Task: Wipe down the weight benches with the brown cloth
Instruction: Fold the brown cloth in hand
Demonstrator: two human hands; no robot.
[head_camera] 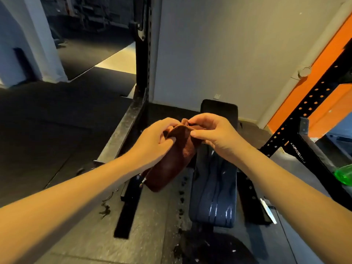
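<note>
The brown cloth (172, 161) hangs folded in the air above the floor, just left of the weight bench. My left hand (154, 141) pinches its upper left edge. My right hand (213, 132) pinches the top edge from the right, fingers curled over the fold. Below and to the right lies the dark blue padded weight bench (214, 191), its glossy seat creased and shiny, with a black back pad (219, 109) rising at the far end toward the wall.
A black rack upright (142, 54) stands at the left of the bench, its steel base rail (122, 134) running along the floor. A black and orange perforated rack post (304, 111) slants at the right. A green bottle (343, 174) sits at the right edge. Dark rubber flooring surrounds.
</note>
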